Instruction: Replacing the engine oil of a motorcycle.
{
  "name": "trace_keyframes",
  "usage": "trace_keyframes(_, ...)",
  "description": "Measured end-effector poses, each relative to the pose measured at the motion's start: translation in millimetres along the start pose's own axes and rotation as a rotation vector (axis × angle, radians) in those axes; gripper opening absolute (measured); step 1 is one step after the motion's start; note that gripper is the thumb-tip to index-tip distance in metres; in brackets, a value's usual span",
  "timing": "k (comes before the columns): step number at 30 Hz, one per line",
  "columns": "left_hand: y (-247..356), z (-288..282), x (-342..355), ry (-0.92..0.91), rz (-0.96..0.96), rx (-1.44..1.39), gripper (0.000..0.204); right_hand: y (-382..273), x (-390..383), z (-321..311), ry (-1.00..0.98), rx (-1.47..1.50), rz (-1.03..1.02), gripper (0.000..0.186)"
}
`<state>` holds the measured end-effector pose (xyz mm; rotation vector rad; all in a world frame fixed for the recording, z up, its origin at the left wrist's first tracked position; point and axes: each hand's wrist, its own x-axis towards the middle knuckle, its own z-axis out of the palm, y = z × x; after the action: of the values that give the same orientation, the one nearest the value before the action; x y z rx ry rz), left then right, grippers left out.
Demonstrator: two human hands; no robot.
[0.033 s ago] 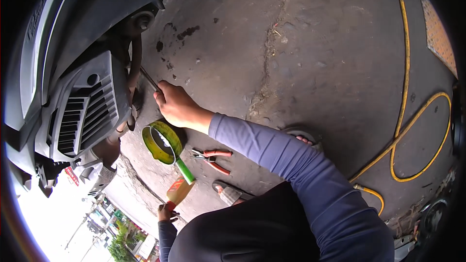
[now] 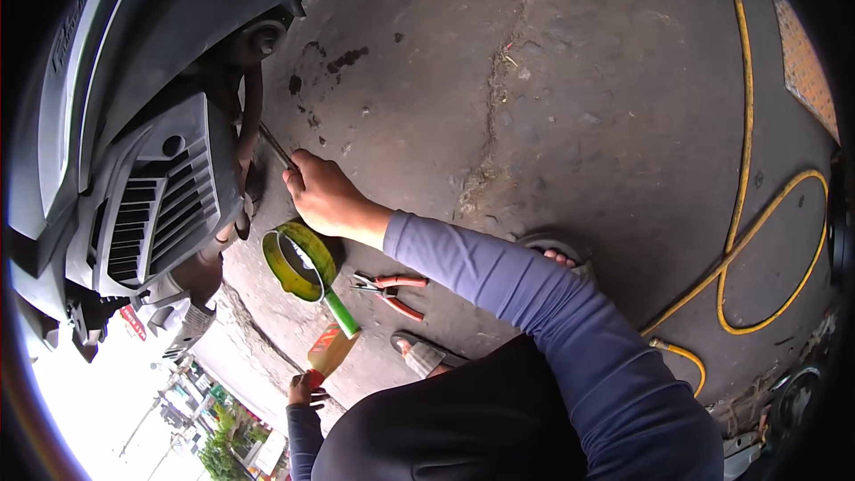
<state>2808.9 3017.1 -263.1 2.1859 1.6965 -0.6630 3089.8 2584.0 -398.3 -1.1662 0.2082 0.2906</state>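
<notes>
My right hand (image 2: 325,196) is closed around a metal rod-like tool (image 2: 280,148), which reaches under the dark grey scooter or motorbike body (image 2: 165,200). The tool's far end is hidden by the parts there. Lower left, my left hand (image 2: 304,390) grips the red-capped end of a yellowish plastic bottle (image 2: 331,349) with a red label. Between the hands, a round yellow pan (image 2: 322,245) with a pouring lip rests on the ground, dark inside. A green handle (image 2: 341,313) with a wire hoop lies against its near side.
Pliers with orange-red grips (image 2: 396,283) lie open beside the pan. A yellow hose (image 2: 745,125) loops over the concrete on the right, near a patterned board (image 2: 806,67). My sandalled feet stand close by. Dark wet stains (image 2: 347,59) mark the ground beyond my right hand.
</notes>
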Motion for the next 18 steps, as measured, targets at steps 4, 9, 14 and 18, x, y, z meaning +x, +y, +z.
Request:
trace_keyframes(4, 63, 8, -18, 0.561, 0.955, 0.647, 0.040, -3, -9, 9, 0.084, 0.019, 0.108, 0.020)
trace_keyframes(9, 246, 110, -167, -0.203, 0.945, -0.445, 0.022, -11, -14, 10, 0.078, 0.019, 0.071, 0.021)
trace_keyframes(14, 368, 201, -147, -1.118, 0.686, -0.974, 0.039, 16, -13, 31, 0.184, -0.121, -0.146, 0.036)
trace_keyframes(18, 385, 206, -115, -1.145, 0.697, -1.048, 0.039, 13, -10, 39, 0.281, -0.238, -0.260, 0.055)
